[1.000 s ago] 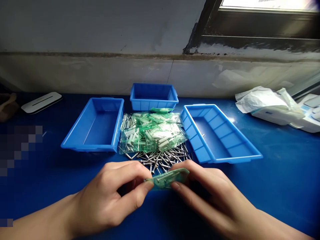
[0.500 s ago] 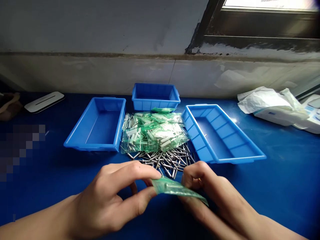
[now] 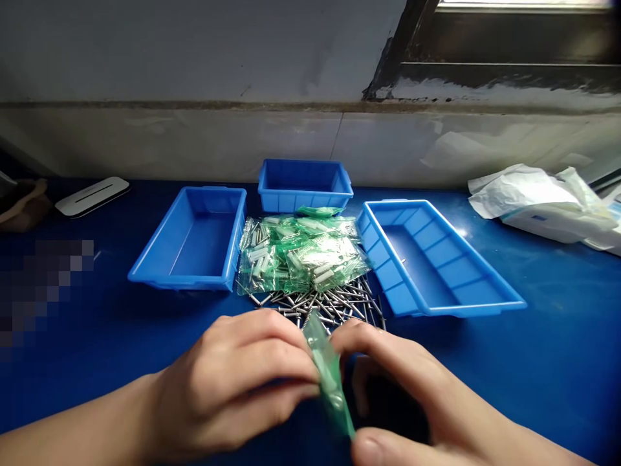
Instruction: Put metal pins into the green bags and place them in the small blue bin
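A small green-tinted plastic bag with pale pieces inside is held up in front of me, slanting and slightly blurred. My left hand pinches its left side between thumb and fingers. At the other side, my right hand has thumb and index finger spread wide, the fingertips close to the bag's edges; whether they touch it is unclear. Just beyond both hands lies a loose heap of metal rivets. Behind that heap, several filled green and clear bags are piled, with white plugs and metal pieces showing through.
Three blue bins stand around the pile: a left bin, a back bin and a right bin with a small piece in it. A white device sits at far left, white packaging at far right. A wall closes the back.
The bag has turned from lying nearly flat to a steep slant. My right thumb and index finger have spread apart, while my left hand keeps its pinch.
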Tool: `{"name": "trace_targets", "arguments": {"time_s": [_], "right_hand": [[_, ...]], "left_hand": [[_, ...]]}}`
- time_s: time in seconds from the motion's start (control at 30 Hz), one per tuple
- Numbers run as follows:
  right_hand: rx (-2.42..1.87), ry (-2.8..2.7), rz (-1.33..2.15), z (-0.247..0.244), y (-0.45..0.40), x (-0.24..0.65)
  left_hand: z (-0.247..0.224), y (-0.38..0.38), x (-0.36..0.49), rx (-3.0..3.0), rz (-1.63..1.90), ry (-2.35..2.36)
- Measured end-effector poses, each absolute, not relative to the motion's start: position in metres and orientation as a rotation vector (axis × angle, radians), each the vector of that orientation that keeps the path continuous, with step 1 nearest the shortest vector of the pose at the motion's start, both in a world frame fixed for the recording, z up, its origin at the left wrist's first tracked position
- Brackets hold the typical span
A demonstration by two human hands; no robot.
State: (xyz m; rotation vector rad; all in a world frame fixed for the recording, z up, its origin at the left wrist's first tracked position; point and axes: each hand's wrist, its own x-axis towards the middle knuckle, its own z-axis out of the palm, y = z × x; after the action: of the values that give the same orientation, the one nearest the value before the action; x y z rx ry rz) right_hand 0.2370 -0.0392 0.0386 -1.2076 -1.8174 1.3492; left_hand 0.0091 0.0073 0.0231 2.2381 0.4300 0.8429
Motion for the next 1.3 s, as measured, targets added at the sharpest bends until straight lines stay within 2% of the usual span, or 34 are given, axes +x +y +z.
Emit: {"name": "trace_targets", "arguments": {"time_s": [0.1, 0.23, 0.7, 0.9, 1.17, 1.3], "right_hand": [[-1.211, -1.691, 1.531, 0.041, -0.036, 0.236], [-1.265, -1.617, 1.501, 0.037, -0.034, 0.234], [-1.135, -1.197, 1.984, 0.035, -0.039, 0.239], [-1.136, -1.388, 1.813, 0.039, -0.033, 0.235], [-1.305, -1.768, 1.307, 0.033, -0.033, 0.238], [-1.257, -1.871, 1.282, 0.039, -0.035, 0.237]], "left_hand": [[0.025, 0.004, 0.010, 2.420, 0.843, 0.416], [0.024, 0.001, 0.010, 2.547, 0.788, 0.511], [0.012, 0.000, 0.007, 2.230, 0.802, 0.886], [0.018, 0.005, 0.009, 2.202, 0.678, 0.667], [0.025, 0.005, 0.009, 2.146, 0.745, 0.726], [0.026, 0.005, 0.010, 2.172, 0.774, 0.742]]}}
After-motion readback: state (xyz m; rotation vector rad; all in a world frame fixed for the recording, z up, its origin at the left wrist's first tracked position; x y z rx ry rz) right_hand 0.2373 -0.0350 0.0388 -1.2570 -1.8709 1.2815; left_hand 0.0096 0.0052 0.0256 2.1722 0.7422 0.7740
